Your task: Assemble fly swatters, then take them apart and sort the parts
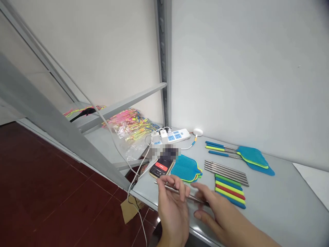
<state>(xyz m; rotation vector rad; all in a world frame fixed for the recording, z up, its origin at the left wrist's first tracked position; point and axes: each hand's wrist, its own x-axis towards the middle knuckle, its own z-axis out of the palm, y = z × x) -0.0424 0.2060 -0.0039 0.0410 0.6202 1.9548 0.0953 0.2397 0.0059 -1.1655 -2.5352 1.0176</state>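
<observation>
On my feed, L hand [171,211] holds a thin steel rod [195,198] just above the worktop [280,202], its fingers [178,183] and thumb pinching it. R hand [221,219] is just beyond, fingers [202,190] spread by the rod's far end; can't tell if they touch it.

Nearest L hand: a smartphone [159,168] lying on the worktop, red bar on its screen, blurred patch just past it. Beside that, stacked blue mesh swatter heads [185,168]. Right of those, a row of loose steel rods [226,172], and just in front, a group of green, blue, yellow & red handles [230,190]. Further back, blue-handled swatters [253,159] lie together. Behind the phone, a white power strip [174,136] with plugged-in chargers. Further left on the shelf, pink & yellow items in clear plastic [128,127]. Dark red floor [51,178] below.
</observation>
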